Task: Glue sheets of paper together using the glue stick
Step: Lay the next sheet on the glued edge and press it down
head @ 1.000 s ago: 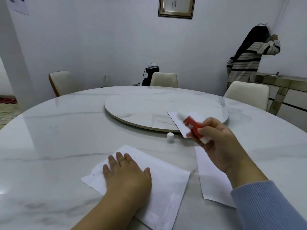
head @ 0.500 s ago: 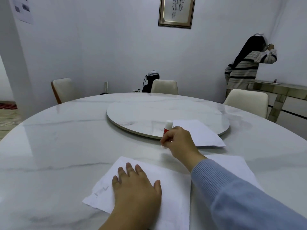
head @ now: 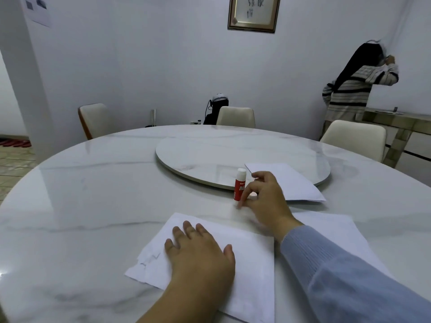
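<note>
Marble table (head: 93,194): capped glue stick (head: 240,184) upright, right fingers (head: 247,191) loose beside, contact unclear.

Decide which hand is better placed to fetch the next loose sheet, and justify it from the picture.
Right. The right hand is free beside the standing glue stick, close to the loose sheet on the turntable; the left hand lies flat on the near sheets.

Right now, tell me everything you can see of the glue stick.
The glue stick is a small plastic-looking cylinder with a red printed label and a white cap, which is on. It stands upright on the marble table, just in front of the turntable's rim. The right hand is beside it, fingers loosely open; whether a fingertip touches the base is unclear. No paper touches it.
</note>
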